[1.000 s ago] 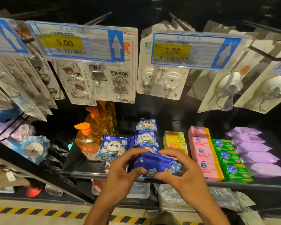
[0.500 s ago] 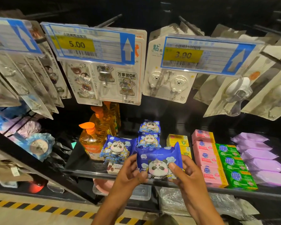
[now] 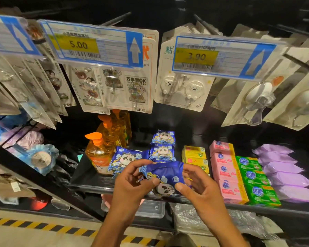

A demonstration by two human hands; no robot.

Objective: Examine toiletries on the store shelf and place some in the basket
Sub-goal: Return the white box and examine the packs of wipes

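Note:
A blue panda-print packet (image 3: pixel 165 174) is held in front of the black shelf (image 3: pixel 89 182), tipped so its top edge faces me and the panda face points down. My left hand (image 3: pixel 134 182) pinches its left end between thumb and fingers. My right hand (image 3: pixel 196 186) pinches its right end the same way. More panda packets (image 3: pixel 163 145) lie on the shelf just behind. No basket is in view.
Orange pump bottles (image 3: pixel 100 154) stand left of the packets. Yellow boxes (image 3: pixel 194 155), pink soap bars (image 3: pixel 225 172), green soap bars (image 3: pixel 253 179) and purple packs (image 3: pixel 284 172) fill the right. Hook cards and price tags (image 3: pixel 95 45) hang above. A clear tub (image 3: pixel 150 209) sits below.
The packet stood upright with the panda face toward me half a second ago. Both hands have since tilted it forward and down, so its top edge now faces me.

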